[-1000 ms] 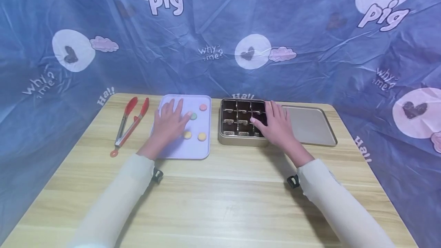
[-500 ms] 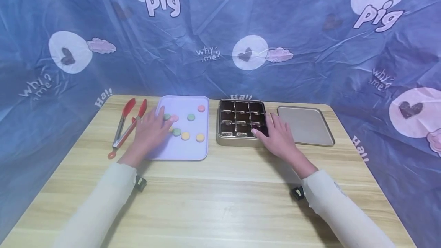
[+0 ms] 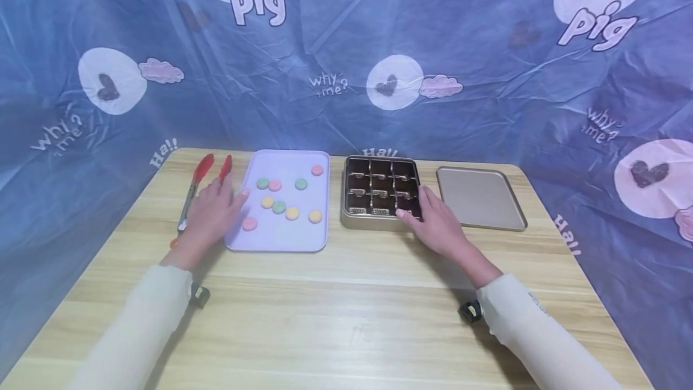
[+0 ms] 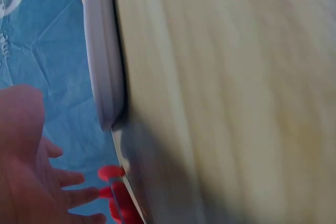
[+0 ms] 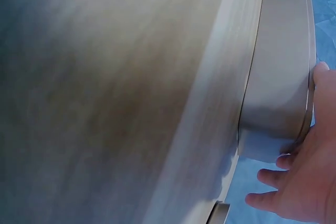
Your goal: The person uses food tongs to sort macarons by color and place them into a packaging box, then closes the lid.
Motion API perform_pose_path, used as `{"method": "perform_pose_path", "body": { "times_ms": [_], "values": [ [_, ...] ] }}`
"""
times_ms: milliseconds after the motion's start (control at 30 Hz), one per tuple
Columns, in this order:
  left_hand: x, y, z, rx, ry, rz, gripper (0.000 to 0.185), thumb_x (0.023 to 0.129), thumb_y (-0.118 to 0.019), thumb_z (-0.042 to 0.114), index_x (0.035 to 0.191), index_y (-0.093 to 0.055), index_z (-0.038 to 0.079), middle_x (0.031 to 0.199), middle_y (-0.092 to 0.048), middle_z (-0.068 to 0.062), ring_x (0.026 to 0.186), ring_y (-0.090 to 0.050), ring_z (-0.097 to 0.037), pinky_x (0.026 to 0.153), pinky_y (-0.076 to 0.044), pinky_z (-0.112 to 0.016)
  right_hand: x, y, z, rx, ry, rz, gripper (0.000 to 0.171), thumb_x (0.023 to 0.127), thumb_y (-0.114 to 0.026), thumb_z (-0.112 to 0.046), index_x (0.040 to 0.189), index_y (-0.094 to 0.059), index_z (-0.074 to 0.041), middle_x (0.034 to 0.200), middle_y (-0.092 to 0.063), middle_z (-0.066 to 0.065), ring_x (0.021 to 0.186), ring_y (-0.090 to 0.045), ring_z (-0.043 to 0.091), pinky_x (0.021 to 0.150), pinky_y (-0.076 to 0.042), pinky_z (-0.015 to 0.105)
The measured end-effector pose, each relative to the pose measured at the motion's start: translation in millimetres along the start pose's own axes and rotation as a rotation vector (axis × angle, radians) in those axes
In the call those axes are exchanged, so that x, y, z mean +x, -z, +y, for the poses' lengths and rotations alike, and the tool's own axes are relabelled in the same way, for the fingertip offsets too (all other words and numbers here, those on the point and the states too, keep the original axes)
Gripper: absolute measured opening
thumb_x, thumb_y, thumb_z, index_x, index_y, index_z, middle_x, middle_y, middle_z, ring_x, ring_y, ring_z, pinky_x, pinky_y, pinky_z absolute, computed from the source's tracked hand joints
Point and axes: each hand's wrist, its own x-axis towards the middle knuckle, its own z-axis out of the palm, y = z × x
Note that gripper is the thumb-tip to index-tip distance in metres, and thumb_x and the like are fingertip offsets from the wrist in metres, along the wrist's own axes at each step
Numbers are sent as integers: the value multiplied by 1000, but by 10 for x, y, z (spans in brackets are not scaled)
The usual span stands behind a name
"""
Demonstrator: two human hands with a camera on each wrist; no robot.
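Over the red-handled tongs (image 3: 203, 167), at the left of the table, is my left hand (image 3: 208, 212), its fingers spread loosely with nothing held. In the left wrist view those fingers are fairly straight, near the red ends of the tongs (image 4: 119, 203); contact is hard to judge. A gold tin box (image 3: 373, 222) with a dark divided insert stands right of centre. My right hand (image 3: 441, 227) rests at its near right corner, thumb on the rim. In the right wrist view, the thumb touches the rim of the tin (image 5: 278, 61) and the other fingers extend beside it.
Between tongs and tin lies a lilac tray (image 3: 287, 238) bearing several small pink, green and yellow macaron-like discs (image 3: 292, 213). A flat gold lid (image 3: 482, 197) lies right of the tin. Blue printed cloth (image 3: 335, 119) hangs behind the wooden table (image 3: 346, 312).
My left hand has moved left from over the tray to the tongs, uncovering more discs. The right hand has shifted slightly toward me along the tin.
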Motion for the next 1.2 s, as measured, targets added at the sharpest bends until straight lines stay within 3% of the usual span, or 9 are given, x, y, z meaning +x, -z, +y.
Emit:
{"method": "perform_pose_path", "body": {
  "times_ms": [167,367,567,733,933,1100,1200],
  "values": [
    [-27,24,-120,20,14,26,86,102,-27,64,160,-14,1,155,-28,-34,139,-29,-57,111,-24,-73,-11,-8,-13,23,-23,-27,108,93,-36,-79,161,-4,-2,168,-6,22,150,-19,49,118,-21,66],
    [-43,71,-228,18,19,87,76,103,-34,60,149,-36,0,144,-42,-31,129,-41,-57,100,-35,-72,-20,-3,-35,87,-67,-70,103,96,-43,-71,162,6,-8,170,2,16,150,-22,48,114,-25,69],
    [-76,95,-324,-14,35,91,76,103,-37,58,152,-34,0,145,-43,-31,123,-44,-58,95,-38,-72,-24,-6,-39,138,-83,-87,105,95,-43,-73,161,9,-10,170,5,15,149,-22,49,116,-23,68],
    [-95,98,-393,-20,23,106,65,103,-43,50,142,-42,-2,133,-50,-31,112,-51,-55,85,-43,-69,-35,-9,-31,167,-95,-91,106,95,-44,-72,161,11,-10,170,5,14,148,-23,51,116,-23,68],
    [-122,107,-461,-34,40,81,68,103,-48,45,150,-36,-3,137,-48,-34,115,-49,-56,88,-42,-72,-51,-3,-24,168,-100,-96,107,95,-44,-72,160,13,-10,170,6,14,147,-23,52,116,-22,67],
    [-155,135,-519,-61,38,112,63,101,-55,38,145,-42,-5,118,-55,-29,105,-54,-53,81,-45,-68,-52,4,-28,160,-94,-95,109,93,-42,-76,160,14,-9,170,6,15,147,-23,52,116,-23,66],
    [-183,158,-565,-62,54,104,64,100,-56,36,146,-41,-7,116,-54,-30,103,-54,-53,80,-45,-67,-43,3,-32,160,-89,-95,111,91,-39,-79,160,14,-10,170,5,15,147,-23,51,116,-24,67]
  ]
}}
